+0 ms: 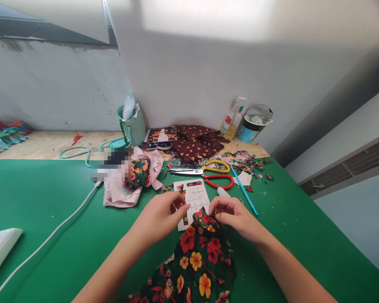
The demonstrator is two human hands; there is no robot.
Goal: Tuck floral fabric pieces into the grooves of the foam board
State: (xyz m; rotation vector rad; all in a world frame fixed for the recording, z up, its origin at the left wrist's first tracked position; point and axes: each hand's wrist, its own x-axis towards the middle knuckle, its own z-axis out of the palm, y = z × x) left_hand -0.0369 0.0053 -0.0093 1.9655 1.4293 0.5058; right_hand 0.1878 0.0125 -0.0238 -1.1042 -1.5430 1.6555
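Observation:
My right hand (235,214) pinches the top edge of a dark green floral fabric (196,261) with red and yellow flowers, which hangs down toward me. My left hand (161,212) is curled just left of it, thumb and forefinger tips close together; whether something tiny sits between them I cannot make out. Beneath both hands lies a white card (198,193) with outlined shapes, some filled with floral pieces; the fabric and fingers cover its lower part. Just beyond the card rest scissors (205,171) with one yellow and one red handle loop.
A blue pencil (244,191) and fabric scraps (246,162) lie to the right. At the back stand a green basket (135,126), a glass bottle (234,120) and a paper tub (252,128), beside brown cloth (198,143). Pink cloth (123,195) and a white cable (53,233) lie left.

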